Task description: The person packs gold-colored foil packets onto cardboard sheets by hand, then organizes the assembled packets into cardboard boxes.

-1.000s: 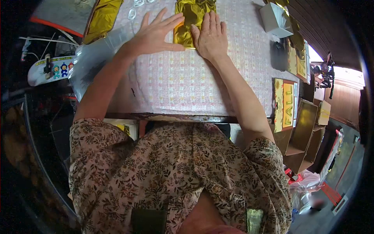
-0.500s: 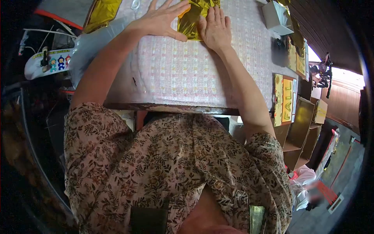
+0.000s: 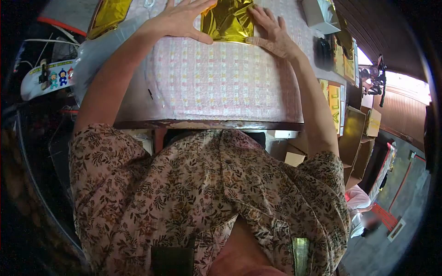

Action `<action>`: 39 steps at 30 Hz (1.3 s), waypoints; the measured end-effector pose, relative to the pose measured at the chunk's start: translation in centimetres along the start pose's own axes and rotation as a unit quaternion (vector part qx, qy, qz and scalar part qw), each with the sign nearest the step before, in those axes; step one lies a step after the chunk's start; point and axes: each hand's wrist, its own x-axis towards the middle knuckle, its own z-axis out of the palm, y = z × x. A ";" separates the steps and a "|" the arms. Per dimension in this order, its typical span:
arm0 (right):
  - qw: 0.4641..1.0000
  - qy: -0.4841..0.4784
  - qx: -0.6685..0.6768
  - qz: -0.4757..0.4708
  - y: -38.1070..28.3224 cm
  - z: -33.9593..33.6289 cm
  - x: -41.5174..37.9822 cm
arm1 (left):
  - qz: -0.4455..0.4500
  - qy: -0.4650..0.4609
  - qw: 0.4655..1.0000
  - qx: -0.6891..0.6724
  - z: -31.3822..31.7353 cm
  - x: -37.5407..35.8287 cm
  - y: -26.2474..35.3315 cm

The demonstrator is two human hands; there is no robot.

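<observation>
A shiny gold foil sheet or pouch [image 3: 229, 25] lies flat at the top of the table, its upper end cut off by the frame. My left hand [image 3: 184, 22] rests along its left side, fingers spread and thumb pointing toward its lower left corner. On the other side, my right hand [image 3: 275, 34] has its fingers apart, with the thumb at the foil's lower right corner and the fingertips by its right edge. Neither hand grips it. Beneath lies a pink-and-yellow checked cloth [image 3: 216, 83] that looks covered by clear plastic.
More gold foil [image 3: 109, 17] sits at the upper left. A white box [image 3: 319, 17] and a dark object [image 3: 323, 51] stand on the right side. Beyond the right edge are printed cartons [image 3: 335, 103] and open cardboard boxes [image 3: 353, 138]. Another person [image 3: 358, 200] is at lower right.
My right hand has slid off the foil to the right, its fingers and thumb spreading apart. My left hand stays by the left side. The whole view has shifted slightly.
</observation>
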 end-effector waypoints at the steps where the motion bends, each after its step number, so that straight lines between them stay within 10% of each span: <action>1: 1.000 0.001 0.022 0.018 0.5 0.6 -0.3 | 0.001 0.002 1.000 -0.015 0.1 0.0 0.0; 18: 0.949 -0.197 0.180 0.168 -2.6 -6.3 1.2 | 0.006 -0.003 1.000 -0.018 0.7 0.3 -0.7; 21: 0.950 -0.073 0.294 0.076 0.0 -4.5 0.5 | 0.265 0.224 0.927 -0.140 3.6 -0.1 -2.2; 23: 0.920 -0.079 0.348 0.164 1.0 -4.5 1.1 | -0.011 0.078 0.996 0.033 4.3 0.9 -2.0; 28: 0.893 0.051 0.292 0.339 -0.2 -3.0 5.6 | -0.012 0.075 0.997 0.026 3.6 0.8 -1.2; 39: 0.857 -0.001 0.302 0.418 2.3 -2.0 10.7 | -0.010 0.082 0.996 0.038 3.9 0.8 -1.7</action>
